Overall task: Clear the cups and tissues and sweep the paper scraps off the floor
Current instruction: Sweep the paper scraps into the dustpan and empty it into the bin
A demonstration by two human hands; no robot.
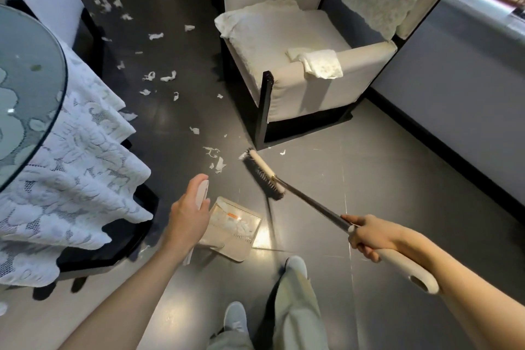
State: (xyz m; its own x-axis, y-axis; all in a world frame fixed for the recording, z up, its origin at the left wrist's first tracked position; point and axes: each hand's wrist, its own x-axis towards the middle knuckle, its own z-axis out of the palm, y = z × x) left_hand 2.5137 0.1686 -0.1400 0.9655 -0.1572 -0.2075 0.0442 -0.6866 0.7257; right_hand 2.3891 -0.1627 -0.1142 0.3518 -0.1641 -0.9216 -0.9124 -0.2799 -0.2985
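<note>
Paper scraps (pixel 168 77), white, torn, crumpled, strewn across dark floor (pixel 170 3)

Torn white paper scraps (pixel 167 77) lie strewn across the dark grey glossy tiled floor (pixel 383 179), left of the cream black-framed armchair (pixel 298 88) standing on it; a pale plastic dustpan (pixel 235 224) rests nearby.

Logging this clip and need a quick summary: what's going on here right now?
A person is sweeping up. The right hand grips the broom, its head low by the armchair's front leg. The left hand holds the dustpan by its handle, tilted on the floor just ahead of the feet. Paper scraps lie scattered between the lace-covered table and the armchair; a few are already in the pan.
</note>
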